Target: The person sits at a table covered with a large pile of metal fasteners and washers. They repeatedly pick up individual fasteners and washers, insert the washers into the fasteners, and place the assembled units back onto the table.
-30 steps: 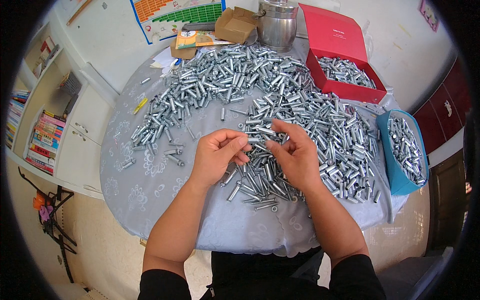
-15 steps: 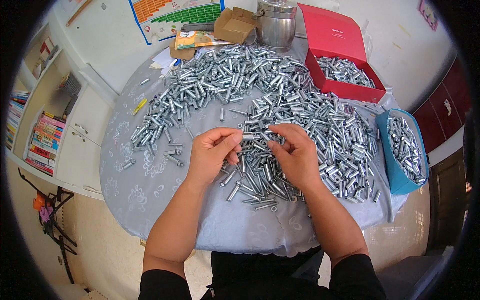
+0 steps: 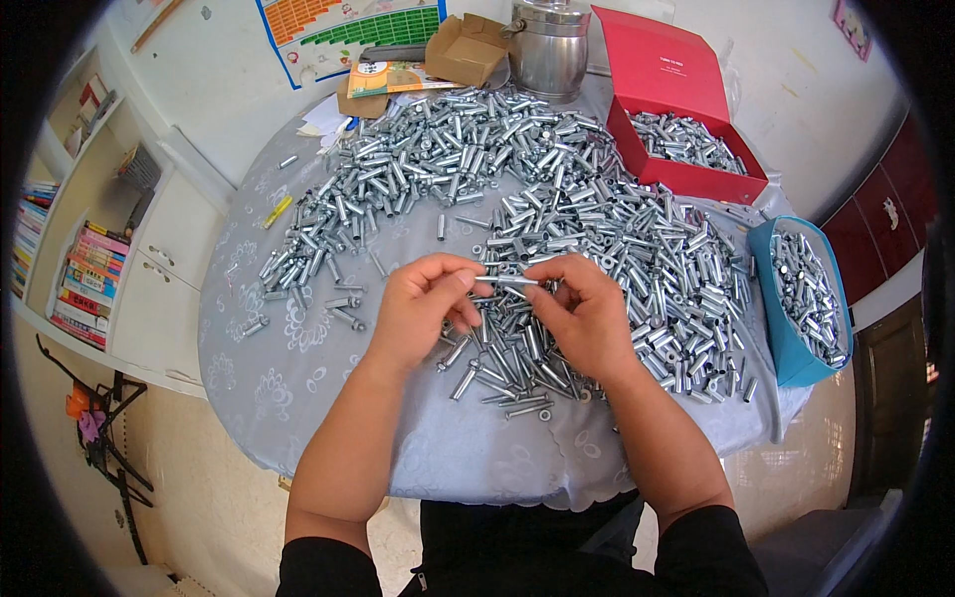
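Both hands pinching one metal bolt above a heap of the same parts.

Left hand (image 3: 423,310) and right hand (image 3: 585,314) raised just over the table (image 3: 298,398), fingertips closed on opposite ends of a thin silver bolt (image 3: 509,281) held level between them. Directly beneath, loose bolts and sleeves, part of the pile (image 3: 557,199) spread across the grey cloth. Red box (image 3: 686,179) at the far right, partly filled with parts; blue bin (image 3: 786,338) at the right edge, also filled. Steel pot (image 3: 549,50), cardboard box (image 3: 468,50) and papers (image 3: 388,78) at the far edge. Shelves with books (image 3: 85,284) at left.
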A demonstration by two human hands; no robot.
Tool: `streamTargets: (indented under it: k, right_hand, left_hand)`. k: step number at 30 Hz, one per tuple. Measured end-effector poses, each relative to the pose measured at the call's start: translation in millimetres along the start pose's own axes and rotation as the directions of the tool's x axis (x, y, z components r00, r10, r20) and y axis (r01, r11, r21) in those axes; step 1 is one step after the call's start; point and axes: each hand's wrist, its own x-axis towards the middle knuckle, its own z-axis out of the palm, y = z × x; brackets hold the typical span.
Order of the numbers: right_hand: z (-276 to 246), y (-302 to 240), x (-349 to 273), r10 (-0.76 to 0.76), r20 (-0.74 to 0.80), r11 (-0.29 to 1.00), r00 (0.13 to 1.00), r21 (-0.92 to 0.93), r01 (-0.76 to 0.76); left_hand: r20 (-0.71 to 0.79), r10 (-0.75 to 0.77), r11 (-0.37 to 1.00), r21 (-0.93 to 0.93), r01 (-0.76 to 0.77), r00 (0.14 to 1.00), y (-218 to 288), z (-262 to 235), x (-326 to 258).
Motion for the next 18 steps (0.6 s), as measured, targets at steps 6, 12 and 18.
streamTargets:
  k: [6,12,18]
  right_hand:
    - [-1.5,3.4,1.3,0.011,-0.125,0.999,0.992,-0.046,-0.017]
    - [-1.4,3.5,3.3,-0.051,-0.209,0.996,0.977,-0.088,0.033]
    - [-0.9,2.0,2.5,-0.043,-0.192,0.997,0.98,-0.069,0.03]
  left_hand:
    - [-0.082,0.218,0.945,0.266,-0.19,0.972,-6.0,-20.8,6.7]
    - [0.06,0.161,0.716,0.68,-0.159,0.985,14.5,-18.5,-7.3]
    - [0.3,-0.094,0.289,0.921,-0.262,0.949,22.5,-15.3,-15.4]
